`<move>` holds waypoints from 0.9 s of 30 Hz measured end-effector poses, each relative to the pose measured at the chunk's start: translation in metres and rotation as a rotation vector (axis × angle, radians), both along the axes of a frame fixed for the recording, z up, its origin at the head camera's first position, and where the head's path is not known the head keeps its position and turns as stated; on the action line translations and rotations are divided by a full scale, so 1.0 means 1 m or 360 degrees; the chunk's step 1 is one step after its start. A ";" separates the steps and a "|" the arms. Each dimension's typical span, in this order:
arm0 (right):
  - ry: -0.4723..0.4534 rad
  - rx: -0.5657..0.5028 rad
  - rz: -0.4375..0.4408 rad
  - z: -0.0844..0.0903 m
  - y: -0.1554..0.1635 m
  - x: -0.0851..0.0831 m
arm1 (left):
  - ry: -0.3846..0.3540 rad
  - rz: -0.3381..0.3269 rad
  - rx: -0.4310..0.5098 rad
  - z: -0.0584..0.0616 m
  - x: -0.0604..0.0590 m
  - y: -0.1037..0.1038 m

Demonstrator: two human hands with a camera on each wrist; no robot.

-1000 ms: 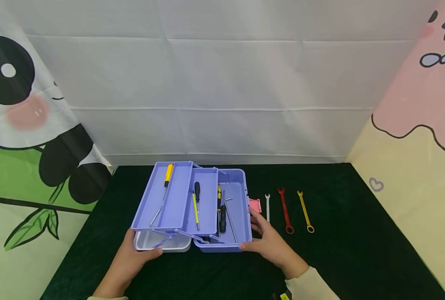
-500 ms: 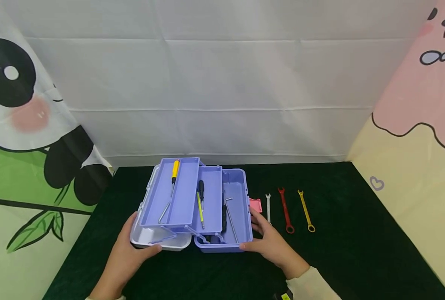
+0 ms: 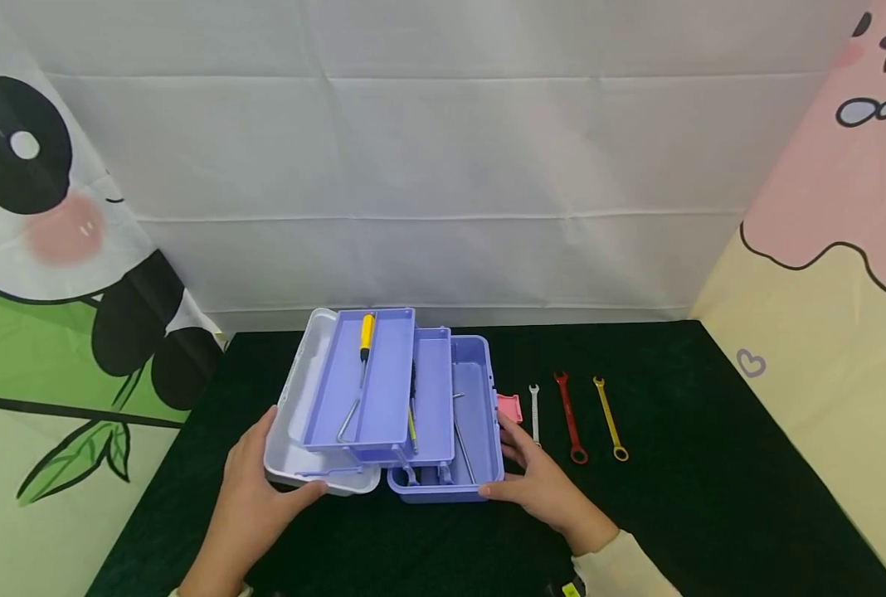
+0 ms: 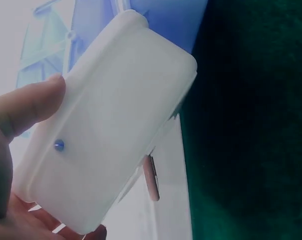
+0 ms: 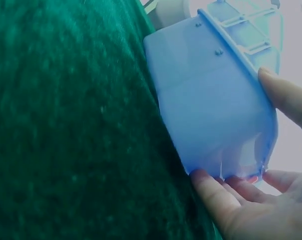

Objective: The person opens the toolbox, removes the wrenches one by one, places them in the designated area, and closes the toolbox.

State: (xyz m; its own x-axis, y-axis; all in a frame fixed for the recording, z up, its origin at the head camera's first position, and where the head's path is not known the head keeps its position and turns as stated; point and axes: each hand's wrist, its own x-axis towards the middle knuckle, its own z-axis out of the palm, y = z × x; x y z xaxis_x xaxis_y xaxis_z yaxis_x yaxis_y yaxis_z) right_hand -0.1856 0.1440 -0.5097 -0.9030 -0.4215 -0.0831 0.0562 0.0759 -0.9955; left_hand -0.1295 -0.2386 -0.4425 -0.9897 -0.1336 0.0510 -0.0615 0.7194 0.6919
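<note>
A purple toolbox (image 3: 443, 496) lies opened on the table, with stepped trays. My left hand (image 3: 245, 497) grips the white lid (image 3: 286, 439) at its near left corner, thumb on the rim and fingers around the outer side. The lid tilts up at the left. With my right hand (image 3: 543, 493) I hold the box's right end, thumb on the near rim, fingers along the side wall (image 5: 211, 100). The upper tray (image 3: 392, 381) carries a yellow-handled screwdriver (image 3: 367, 336) and a hex key (image 3: 348, 421). Tools in the lower tray (image 3: 435, 390) are partly covered. Another hex key (image 3: 465, 448) lies in the bottom.
To the right lie a silver wrench (image 3: 535, 414), a red wrench (image 3: 570, 419) and a yellow wrench (image 3: 610, 419). A pink piece (image 3: 509, 407) sits beside the box. Something black and yellow (image 3: 570, 589) shows at the bottom edge. A white curtain (image 3: 443, 166) hangs behind.
My left hand has lifted and tilted the lid up. The trays have swung right over the box, covering more of the tools in the bottom. My right hand stays on the box.
</note>
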 end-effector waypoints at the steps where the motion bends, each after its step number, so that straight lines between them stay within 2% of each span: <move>1: 0.0001 -0.0001 0.0002 0.000 0.000 0.000 | 0.0029 -0.0010 -0.0027 0.002 0.000 0.002; 10: 0.0034 0.0039 0.0015 0.000 0.001 0.000 | 0.0354 -0.0113 -0.0275 0.022 0.002 0.024; 16: 0.0028 0.0000 0.0043 -0.001 0.002 -0.001 | 0.0522 -0.0201 -0.0454 0.035 0.001 0.040; 22: 0.0034 0.0013 0.0038 -0.002 0.002 -0.001 | 0.0721 -0.0330 -0.0640 0.040 -0.003 0.053; 27: 0.0025 0.0011 0.0032 -0.002 0.001 -0.001 | 0.0847 -0.0435 -0.0730 0.043 -0.007 0.061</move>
